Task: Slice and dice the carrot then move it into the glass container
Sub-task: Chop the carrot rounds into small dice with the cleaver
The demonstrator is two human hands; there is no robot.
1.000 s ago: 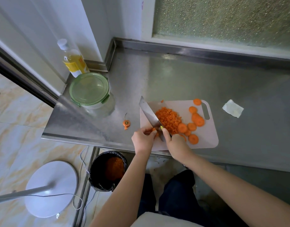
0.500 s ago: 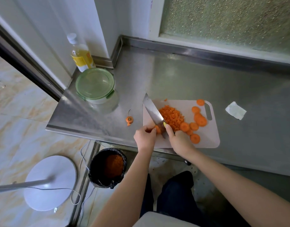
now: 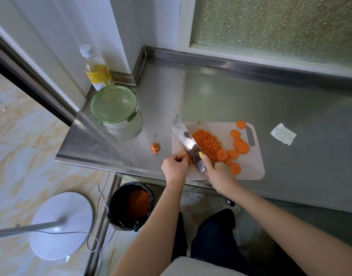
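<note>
Far left on the floor there's a white round stand base [image 3: 61, 226], and just right of it a black-lined bin [image 3: 131, 206] with orange scraps inside. Up on the steel counter [image 3: 211, 96], a bottle of yellow oil [image 3: 97, 70] stands in the back-left corner, and the glass container [image 3: 119, 116] sits right in front of it with its green lid [image 3: 113, 104] on. A cut-off carrot top [image 3: 155, 146] lies on the counter between the container and the cutting board [image 3: 250, 166].

The left hand [image 3: 175, 166] is at the board's near-left corner, fingers curled, pinching a small carrot piece [image 3: 189, 159] against the left side of the knife [image 3: 188, 142]. The blade slants away toward the back-left, tilted over a bit. The diced carrot [image 3: 207, 142] is heaped right beside the blade in the middle of the board. The right hand [image 3: 220, 176] is wrapped around the knife handle, forefinger laid along the blade. Round carrot slices [image 3: 240, 145] are scattered on the board's right half, up toward the handle slot. Off to the right, a crumpled white paper scrap [image 3: 283, 134] lies on the counter.
</note>
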